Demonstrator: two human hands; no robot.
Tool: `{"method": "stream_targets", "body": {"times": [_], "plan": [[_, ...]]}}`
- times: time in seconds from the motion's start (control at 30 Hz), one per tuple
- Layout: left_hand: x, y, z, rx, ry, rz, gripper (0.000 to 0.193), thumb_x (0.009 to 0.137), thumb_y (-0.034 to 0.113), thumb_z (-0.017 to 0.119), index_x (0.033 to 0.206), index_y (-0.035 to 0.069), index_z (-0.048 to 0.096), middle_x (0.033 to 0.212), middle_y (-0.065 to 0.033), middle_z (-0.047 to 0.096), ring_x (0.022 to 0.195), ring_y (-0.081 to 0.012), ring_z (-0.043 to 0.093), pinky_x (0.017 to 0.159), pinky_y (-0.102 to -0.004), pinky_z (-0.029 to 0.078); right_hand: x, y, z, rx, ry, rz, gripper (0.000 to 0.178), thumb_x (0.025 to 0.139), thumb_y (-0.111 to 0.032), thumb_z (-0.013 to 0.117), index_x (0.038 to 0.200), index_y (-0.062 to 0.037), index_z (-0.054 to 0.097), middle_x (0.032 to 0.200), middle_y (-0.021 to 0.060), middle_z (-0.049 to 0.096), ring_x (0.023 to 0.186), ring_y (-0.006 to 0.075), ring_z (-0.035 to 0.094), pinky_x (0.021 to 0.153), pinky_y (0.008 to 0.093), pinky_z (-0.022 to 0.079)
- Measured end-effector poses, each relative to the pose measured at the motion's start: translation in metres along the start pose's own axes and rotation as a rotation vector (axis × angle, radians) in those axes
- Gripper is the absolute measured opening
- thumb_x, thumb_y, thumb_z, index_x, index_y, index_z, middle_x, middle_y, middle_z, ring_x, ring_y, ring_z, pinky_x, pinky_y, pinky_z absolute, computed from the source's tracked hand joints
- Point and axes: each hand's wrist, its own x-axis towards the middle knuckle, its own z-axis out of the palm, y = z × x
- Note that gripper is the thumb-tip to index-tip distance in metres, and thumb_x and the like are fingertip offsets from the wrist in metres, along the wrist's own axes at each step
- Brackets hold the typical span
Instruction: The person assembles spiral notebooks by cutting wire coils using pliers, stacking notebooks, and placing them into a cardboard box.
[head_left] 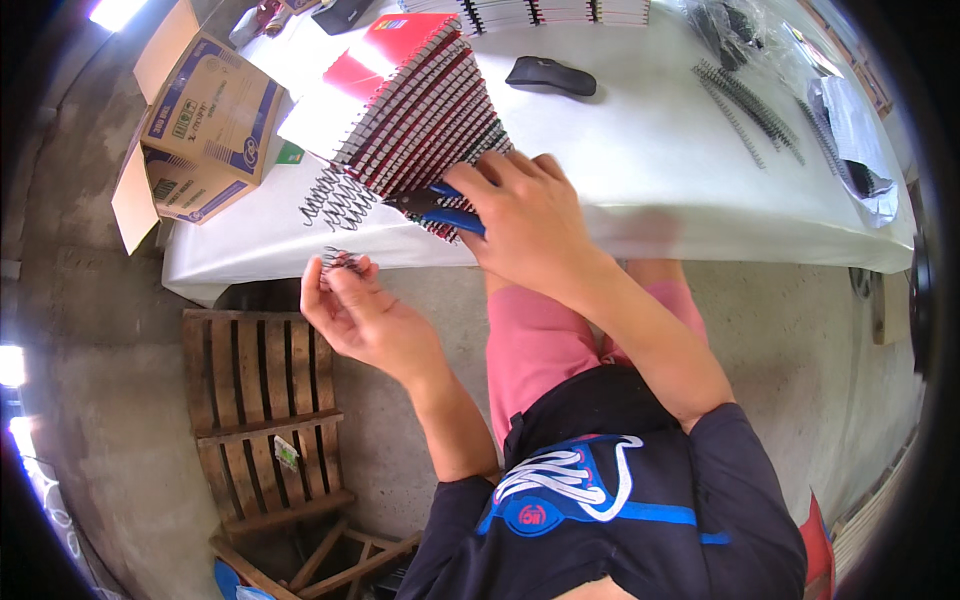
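Note:
A tall stack of red and white spiral-bound notebooks (425,115) leans near the table's front edge, its coil spines toward me. My right hand (525,215) is closed round the blue handles of a pair of cutting pliers (450,212). Their dark jaws point left, by the lower left corner of the stack. Several black coil ends (340,198) stick out loosely there. Lower and to the left, my left hand (355,310) pinches a small bunch of black coil pieces (340,260) between thumb and fingers, just off the table edge.
An opened cardboard box (205,135) stands at the table's left end. On the white-covered table (640,130) lie a black case (550,75), loose black coils (750,108) and plastic bags (850,130). More bound notebooks (560,12) line the back. A wooden pallet (265,400) leans lower left.

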Motion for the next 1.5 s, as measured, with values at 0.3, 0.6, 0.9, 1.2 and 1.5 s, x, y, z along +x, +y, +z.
{"method": "stream_targets", "body": {"times": [0.3,0.6,0.9,1.2,1.5], "plan": [[0.033,-0.019,-0.018,-0.759,-0.166,-0.703,0.030,0.094,0.029,0.053,0.099,0.000,0.056,0.076,-0.0042,0.047,0.071,-0.0117,0.045,0.055,-0.0227,0.037,0.005,-0.005,-0.010,-0.062,0.142,-0.047,0.045,0.063,-0.019,0.075,0.105,-0.0139,0.060,0.098,0.0049,0.056,0.099,0.0223,0.055,0.091,0.0441,0.035],[0.040,-0.030,0.006,0.529,-0.423,0.147,0.032,0.097,0.037,0.048,0.096,0.005,0.046,0.066,0.0031,0.043,0.054,-0.0043,0.038,0.046,-0.0193,0.030,0.010,-0.014,-0.013,-0.121,0.050,-0.029,0.029,0.067,-0.018,0.070,0.094,-0.0126,0.062,0.087,0.0051,0.059,0.088,0.0224,0.060,0.080,0.0430,0.042],[0.036,-0.035,0.009,0.461,-0.388,0.177,0.034,0.097,0.037,0.048,0.093,0.005,0.042,0.066,0.0029,0.042,0.053,-0.0040,0.036,0.044,-0.0194,0.028,0.010,-0.008,-0.017,-0.029,-0.013,0.006,0.029,0.066,-0.017,0.071,0.093,-0.0123,0.063,0.083,0.0063,0.061,0.084,0.0232,0.062,0.076,0.0399,0.044],[0.031,-0.026,0.012,0.311,-0.379,0.061,0.032,0.098,0.033,0.048,0.094,0.002,0.043,0.069,0.0013,0.047,0.053,-0.0029,0.038,0.045,-0.0190,0.029,0.014,-0.012,-0.017,-0.124,0.124,-0.062,0.038,0.066,-0.020,0.072,0.103,-0.0138,0.061,0.093,0.0038,0.058,0.095,0.0203,0.056,0.084,0.0445,0.034],[0.030,-0.031,0.010,0.357,-0.351,0.113,0.029,0.097,0.030,0.050,0.094,0.002,0.042,0.069,0.0006,0.048,0.052,-0.0034,0.038,0.045,-0.0189,0.031,0.013,-0.013,-0.017,-0.108,0.112,-0.074,0.026,0.071,-0.018,0.067,0.095,-0.0119,0.062,0.084,0.0053,0.059,0.085,0.0213,0.059,0.076,0.0393,0.040]]}}
